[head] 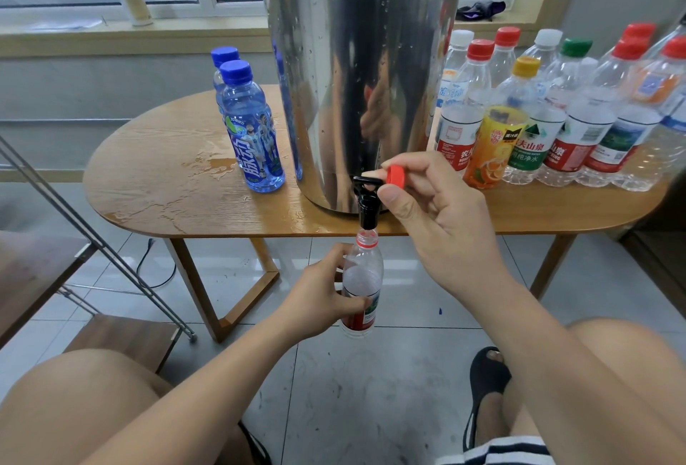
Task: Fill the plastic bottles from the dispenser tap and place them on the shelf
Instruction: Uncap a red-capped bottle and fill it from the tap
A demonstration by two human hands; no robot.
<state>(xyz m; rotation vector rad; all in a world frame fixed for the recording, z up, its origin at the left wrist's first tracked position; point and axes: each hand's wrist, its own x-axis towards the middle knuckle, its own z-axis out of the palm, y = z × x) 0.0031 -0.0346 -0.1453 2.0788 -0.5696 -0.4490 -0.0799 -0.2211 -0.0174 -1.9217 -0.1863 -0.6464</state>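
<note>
A tall steel dispenser [356, 67] stands on the wooden table [156, 197]. Its black tap [367, 201] sticks out over the front edge. My left hand [323, 297] grips a clear plastic bottle [362, 279] with a red and white label, and holds it upright with its open neck right under the spout. My right hand [434, 216] is at the tap lever, fingers on the black handle, with a red cap [395, 176] pinched between thumb and finger. Whether water is flowing I cannot tell.
Two blue-capped bottles [252, 130] stand left of the dispenser beside a puddle [208, 164]. Several capped bottles [557, 115] crowd the table's right side. A metal-framed shelf [85, 279] with wooden boards is at the left. My knees and a sandalled foot [486, 390] are below.
</note>
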